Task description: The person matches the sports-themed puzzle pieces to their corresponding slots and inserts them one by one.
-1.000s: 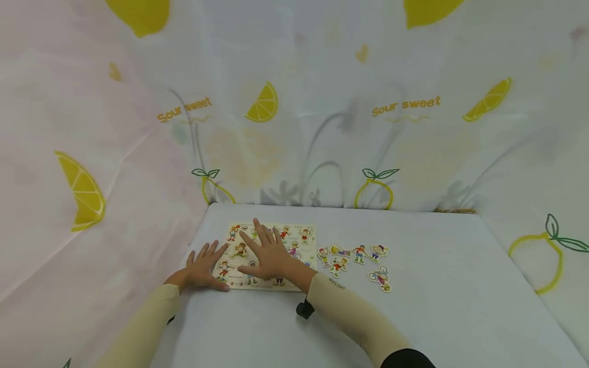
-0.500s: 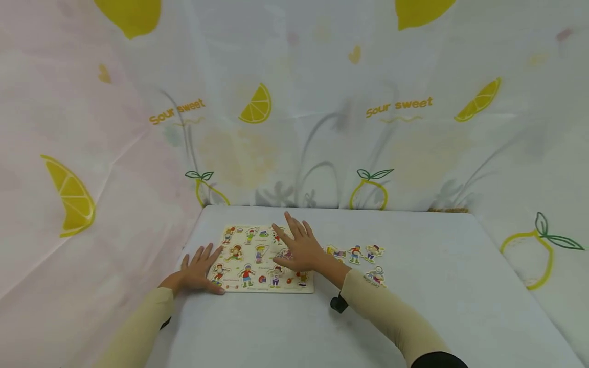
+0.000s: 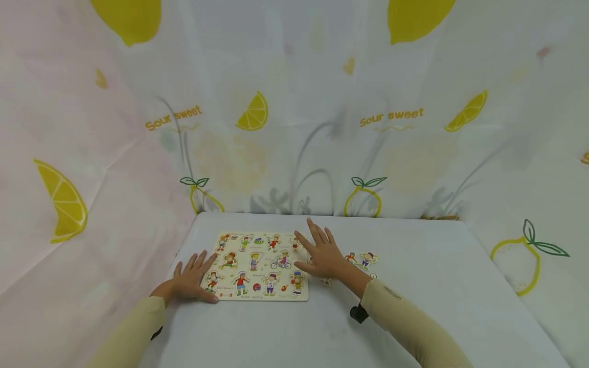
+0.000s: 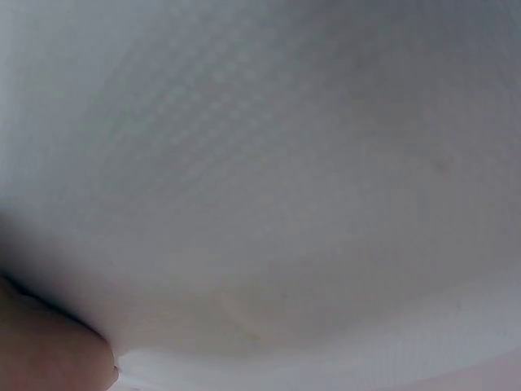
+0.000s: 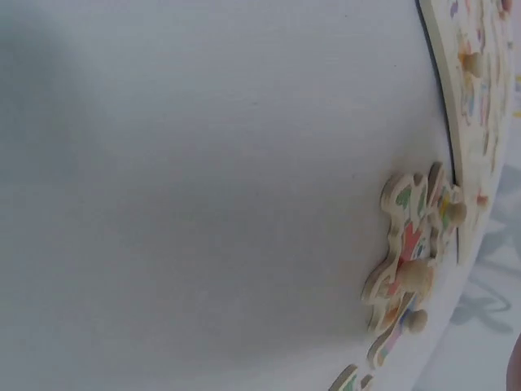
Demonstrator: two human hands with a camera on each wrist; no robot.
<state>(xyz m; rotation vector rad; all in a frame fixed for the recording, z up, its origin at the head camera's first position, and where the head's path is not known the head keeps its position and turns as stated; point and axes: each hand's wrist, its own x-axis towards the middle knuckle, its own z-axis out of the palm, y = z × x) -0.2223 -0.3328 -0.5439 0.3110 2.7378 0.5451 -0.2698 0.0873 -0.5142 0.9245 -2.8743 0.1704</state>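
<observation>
— Where is the pale, rectangular wooden puzzle board with the printed sporting figures (image 3: pixel 244 261)?

— Flat on the white-covered bench (image 3: pixel 368 332). The left hand (image 3: pixel 190 278) lies across its left edge, and the right hand (image 3: pixel 327 259) is over its right edge.

— Holding anything?

— Nothing that I can see. Both are wide, fingers spread. I can't tell whether the right one touches the board.

— What could go wrong, then?

— The loose, colourful, figure-shaped wooden pieces (image 3: pixel 368 259) lie to the right of the board, partly hidden by the right hand. One is so near the board's edge that I can't say if they touch. A low sweep of that hand or its cream sleeve (image 3: pixel 409 322) could scatter them.

— And the board itself?

— It might skid if the left hand came off while the right pushed sideways. The small round wooden pegs (image 5: pixel 416 277) stick up too, so a dragging finger could snag one and tip its piece.
</observation>
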